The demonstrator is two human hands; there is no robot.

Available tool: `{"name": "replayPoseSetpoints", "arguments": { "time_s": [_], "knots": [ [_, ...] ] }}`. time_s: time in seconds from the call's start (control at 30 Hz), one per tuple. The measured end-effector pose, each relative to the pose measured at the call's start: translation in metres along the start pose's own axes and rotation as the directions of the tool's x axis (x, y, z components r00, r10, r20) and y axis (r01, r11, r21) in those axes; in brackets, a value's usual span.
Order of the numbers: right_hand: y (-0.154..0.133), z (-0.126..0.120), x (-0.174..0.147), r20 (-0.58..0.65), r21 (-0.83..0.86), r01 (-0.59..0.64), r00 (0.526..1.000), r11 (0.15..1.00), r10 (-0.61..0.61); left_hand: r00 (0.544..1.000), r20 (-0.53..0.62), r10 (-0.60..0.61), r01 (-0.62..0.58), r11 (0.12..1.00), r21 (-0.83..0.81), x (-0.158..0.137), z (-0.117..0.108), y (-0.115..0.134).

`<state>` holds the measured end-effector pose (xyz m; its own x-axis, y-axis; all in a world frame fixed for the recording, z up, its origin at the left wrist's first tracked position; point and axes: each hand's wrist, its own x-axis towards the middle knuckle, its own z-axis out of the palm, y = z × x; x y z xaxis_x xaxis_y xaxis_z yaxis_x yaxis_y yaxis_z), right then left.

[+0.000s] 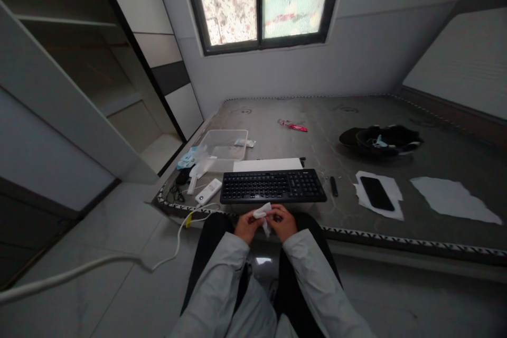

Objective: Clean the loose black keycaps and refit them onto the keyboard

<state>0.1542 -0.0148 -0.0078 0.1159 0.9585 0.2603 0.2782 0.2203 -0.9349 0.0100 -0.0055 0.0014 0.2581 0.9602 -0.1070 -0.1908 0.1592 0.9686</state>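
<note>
Between my hands is a crumpled white tissue (262,212), held over my lap at the near edge of the mattress. My left hand (246,225) pinches its left side, and my right hand (282,222) has its fingers closed on the right side. One end of the tissue hangs down below the fingers. Just beyond my hands lies a black keyboard (273,186), its long side facing me. A white sheet or box (267,165) sits behind the keyboard. A small black stick-shaped item (334,186) rests to the keyboard's right.
On the mattress (317,116) are a clear plastic bin (225,142), a white device (208,191), a red packet (295,127), a black cap (380,140), a phone (377,194) on white paper, and another paper sheet (455,199). A white cable (119,259) runs off left.
</note>
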Motion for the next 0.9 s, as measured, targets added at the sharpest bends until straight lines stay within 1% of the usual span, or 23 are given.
{"name": "replayPoseSetpoints", "arguments": {
  "time_s": [0.07, 0.2, 0.27, 0.33, 0.4, 0.47, 0.53, 0.6, 0.7, 0.8, 0.9],
  "knots": [
    [0.0, -0.002, -0.001, 0.017, 0.042, -0.026, 1.0, 0.999, 0.025, 1.0, -0.005, 0.013, -0.013, 0.999, 0.035, 0.001, 0.0, 0.0],
    [-0.002, -0.004, -0.002, 0.075, 0.159, -0.066, 0.996, 0.985, 0.055, 0.994, -0.11, 0.01, -0.005, 0.999, 0.044, 0.006, 0.003, 0.0],
    [-0.001, -0.003, -0.001, 0.093, 0.274, -0.145, 0.988, 0.951, 0.124, 0.985, -0.168, -0.025, 0.03, 0.999, 0.031, 0.008, 0.004, 0.0],
    [0.0, -0.003, 0.0, 0.11, 0.396, -0.227, 0.974, 0.89, 0.2, 0.974, -0.218, -0.063, 0.07, 0.997, 0.027, 0.009, 0.005, 0.0],
    [0.002, -0.004, 0.002, 0.161, 0.46, -0.273, 0.961, 0.845, 0.223, 0.972, -0.222, -0.079, 0.085, 0.996, 0.019, 0.01, 0.005, -0.002],
    [0.003, -0.006, 0.004, 0.216, 0.452, -0.289, 0.953, 0.844, 0.211, 0.981, -0.187, -0.059, 0.063, 0.998, 0.015, 0.011, 0.004, -0.003],
    [0.004, -0.007, 0.005, 0.257, 0.406, -0.297, 0.945, 0.864, 0.204, 0.983, -0.179, -0.04, 0.044, 0.999, 0.017, 0.012, 0.003, -0.005],
    [0.004, -0.007, 0.005, 0.27, 0.372, -0.306, 0.939, 0.877, 0.213, 0.978, -0.205, -0.049, 0.052, 0.999, 0.012, 0.012, 0.003, -0.005],
    [0.005, -0.006, 0.006, 0.257, 0.378, -0.301, 0.943, 0.876, 0.213, 0.976, -0.211, -0.052, 0.051, 0.999, -0.007, 0.012, 0.004, -0.003],
    [0.004, -0.007, 0.007, 0.267, 0.391, -0.249, 0.952, 0.886, 0.15, 0.977, -0.212, -0.029, 0.029, 1.0, -0.007, 0.013, 0.004, -0.001],
    [0.001, -0.006, 0.006, 0.302, 0.368, -0.177, 0.951, 0.913, 0.063, 0.968, -0.246, -0.049, 0.043, 0.999, -0.029, 0.015, 0.001, -0.002]
  ]
}}
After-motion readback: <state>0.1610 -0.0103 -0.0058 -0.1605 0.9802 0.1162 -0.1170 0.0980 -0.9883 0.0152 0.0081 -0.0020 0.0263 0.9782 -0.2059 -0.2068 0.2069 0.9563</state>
